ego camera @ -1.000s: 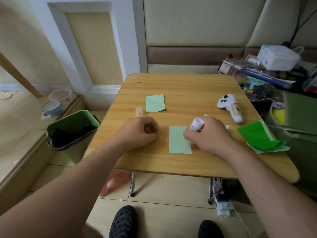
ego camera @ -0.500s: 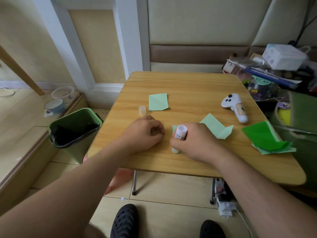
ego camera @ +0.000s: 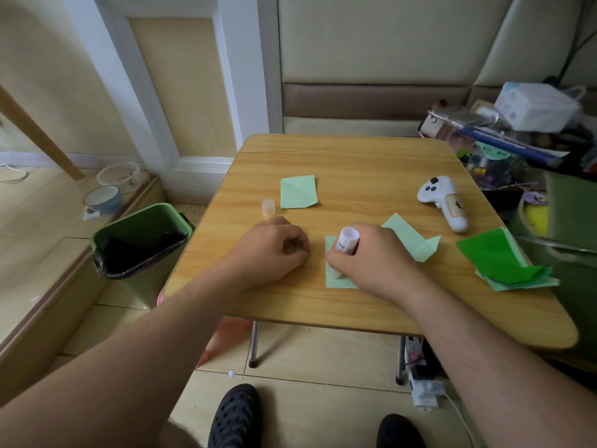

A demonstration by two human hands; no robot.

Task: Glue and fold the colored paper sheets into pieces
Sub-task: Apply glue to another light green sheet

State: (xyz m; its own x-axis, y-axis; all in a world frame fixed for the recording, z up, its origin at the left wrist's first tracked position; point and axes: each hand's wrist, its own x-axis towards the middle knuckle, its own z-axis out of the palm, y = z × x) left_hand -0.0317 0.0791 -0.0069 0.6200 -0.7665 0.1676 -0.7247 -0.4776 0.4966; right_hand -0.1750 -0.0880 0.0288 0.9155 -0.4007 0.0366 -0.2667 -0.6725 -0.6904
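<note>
My right hand (ego camera: 371, 257) grips a white glue stick (ego camera: 346, 242), its lower end pressed on a light green paper sheet (ego camera: 336, 281) near the table's front. My left hand (ego camera: 274, 250) rests on the wooden table (ego camera: 355, 163) beside that sheet, fingers curled and holding nothing. A folded light green piece (ego camera: 298, 191) lies further back, with the glue cap (ego camera: 268, 207) to its left. Another folded light green piece (ego camera: 416, 239) lies right of my right hand. A stack of dark and light green sheets (ego camera: 497, 260) sits at the table's right edge.
A white game controller (ego camera: 444, 202) lies at the table's back right. A green bin (ego camera: 142, 240) with a black liner stands left of the table. Clutter of boxes and bags fills the right side. A power strip (ego camera: 420, 386) lies on the floor under the table.
My right hand has slid the glue stick leftward across the sheet, from its right side to its left edge. The folded piece behind it is now uncovered. My left hand has stayed put.
</note>
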